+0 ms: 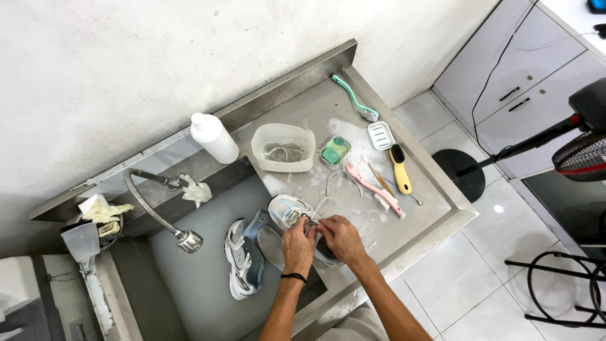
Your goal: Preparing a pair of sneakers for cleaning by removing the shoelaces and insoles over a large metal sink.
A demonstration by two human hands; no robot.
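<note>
The fingers of the left hand (298, 243) and right hand (339, 237) are curled closed on a white sneaker (289, 210), held at the sink's edge on the wet steel counter (435, 208). A second sneaker (240, 259) lies in the basin. Brushes (399, 168), a soap dish (335, 151) and a tub (283, 148) are spread behind; white floor tiles are seen at right.

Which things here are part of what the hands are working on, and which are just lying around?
In use:
left hand
right hand
shoe on the counter edge
lace

Lying about:
second shoe in the sink
insole
bottle
tub
soap dish
yellow brush
pink brush
green brush
faucet
</note>
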